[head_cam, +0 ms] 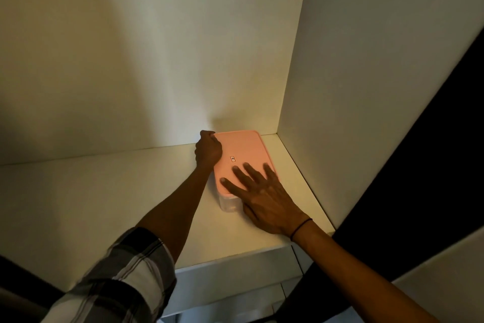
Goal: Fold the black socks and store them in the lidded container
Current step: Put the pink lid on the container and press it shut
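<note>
1. Nearest: plaid sleeve [115,278] on left arm, reaching over front edge of white shelf [91,204]; much bare shelf to the left.
2. Right hand [264,197] released, fingers spread flat on near end of pink lid [243,149]; thin dark band [301,228] at wrist.
3. Container [230,203] lidded, standing in right rear corner of shelf, narrow gap to side wall [366,87]. Socks not visible.
4. Left hand [208,151] clenched at lid's far left edge; whether gripping it, cannot tell.
5. Farthest: back wall [144,47] just behind container.
</note>
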